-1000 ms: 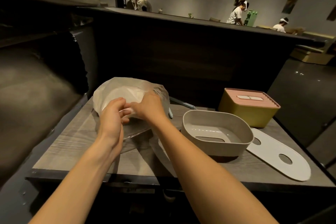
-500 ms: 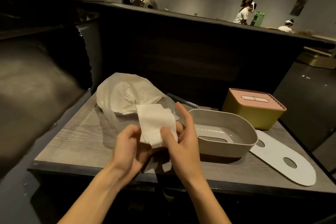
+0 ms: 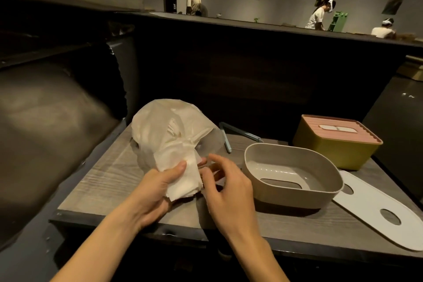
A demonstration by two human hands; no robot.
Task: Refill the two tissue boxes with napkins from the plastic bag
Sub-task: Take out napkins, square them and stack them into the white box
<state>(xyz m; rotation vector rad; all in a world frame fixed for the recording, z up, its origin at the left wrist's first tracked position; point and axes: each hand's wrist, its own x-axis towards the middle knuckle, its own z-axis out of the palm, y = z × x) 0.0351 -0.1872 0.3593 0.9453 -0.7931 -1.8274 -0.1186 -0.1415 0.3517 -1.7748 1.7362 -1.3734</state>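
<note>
I see a grey table (image 3: 96, 181) with a matt, rough wood-grain top. On its far left sits a translucent, crinkled thin plastic bag (image 3: 160, 126) with a faint sheen. My left hand (image 3: 155, 188) grips a wad of soft white paper napkins (image 3: 183, 178), matt and creased. To the right, the open beige rounded box (image 3: 293, 192) looks like smooth plastic, its inside slightly glossy. Beyond it, the mustard-yellow box (image 3: 332, 146) has a matt body and a ribbed pink lid (image 3: 338, 129). At the near right lies a flat white oval panel (image 3: 370, 210), smooth and matt.
</note>
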